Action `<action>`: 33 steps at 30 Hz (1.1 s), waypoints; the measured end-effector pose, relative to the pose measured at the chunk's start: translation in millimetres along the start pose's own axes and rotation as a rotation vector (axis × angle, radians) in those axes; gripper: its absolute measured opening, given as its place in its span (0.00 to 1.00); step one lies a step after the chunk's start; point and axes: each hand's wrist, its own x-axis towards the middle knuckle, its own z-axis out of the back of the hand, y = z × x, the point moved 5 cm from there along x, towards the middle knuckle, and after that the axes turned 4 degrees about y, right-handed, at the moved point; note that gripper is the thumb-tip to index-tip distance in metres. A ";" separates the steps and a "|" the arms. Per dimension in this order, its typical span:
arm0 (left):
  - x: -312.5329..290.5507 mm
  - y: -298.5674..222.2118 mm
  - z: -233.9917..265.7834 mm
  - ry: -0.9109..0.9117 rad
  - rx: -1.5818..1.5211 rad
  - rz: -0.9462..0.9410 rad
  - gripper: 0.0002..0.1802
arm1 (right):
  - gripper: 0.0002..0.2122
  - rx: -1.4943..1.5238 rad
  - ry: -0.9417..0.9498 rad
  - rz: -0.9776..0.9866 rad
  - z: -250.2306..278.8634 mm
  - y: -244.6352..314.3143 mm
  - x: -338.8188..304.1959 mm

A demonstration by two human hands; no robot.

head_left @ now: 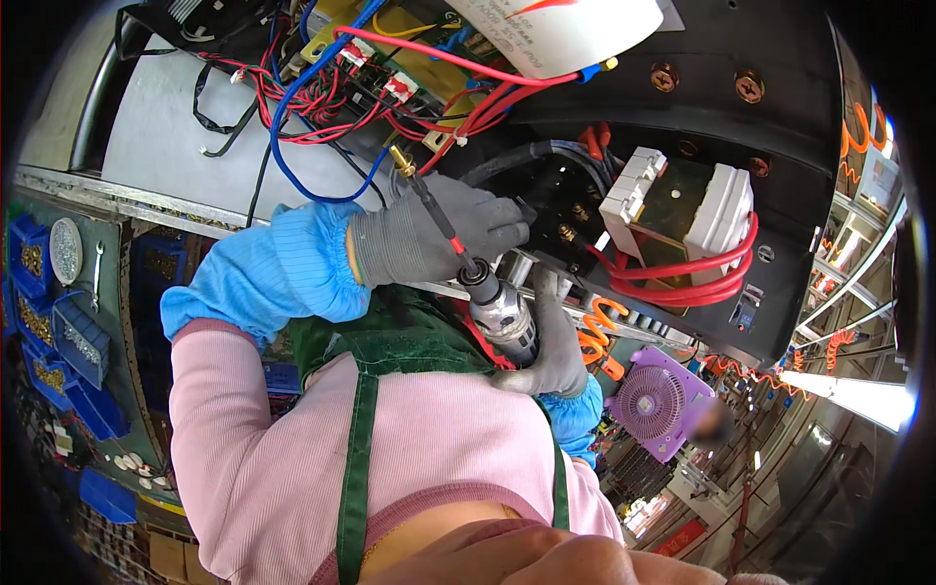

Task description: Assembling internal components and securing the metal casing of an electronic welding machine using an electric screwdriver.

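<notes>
My right hand [558,353], in a grey glove, is wrapped round the silver body of a power screwdriver [503,317]. Its long bit [436,209], dark with a red band, slants up to the left and has a brass-coloured fastener [401,160] at the tip. Behind the bit is my left hand [439,229], also gloved in grey, with fingers curled together by the edge of a black metal housing [780,224]; what they hold, if anything, is hidden. Right of it, a block with white ends [723,210] and thick red cables [682,283] sits in the housing.
Red, black and blue wires [312,97] hang over a pale metal panel [180,146]. A large white cylinder [575,34] is at the top. Blue bins of small hardware [39,322] and a wrench [97,276] are at the left. A purple fan [651,402] stands beyond, lower right.
</notes>
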 end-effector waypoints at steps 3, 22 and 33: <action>-5.9 -0.2 -3.1 -0.050 -0.039 0.036 0.17 | 0.61 -0.076 0.024 0.000 2.1 5.2 1.6; -6.2 3.9 -9.4 -0.021 -0.151 0.094 0.19 | 0.70 0.398 -0.043 -0.185 -6.1 -4.9 1.2; -12.5 4.4 -16.6 -0.093 -0.173 0.091 0.21 | 0.69 0.332 -0.038 -0.119 -4.5 -4.5 1.7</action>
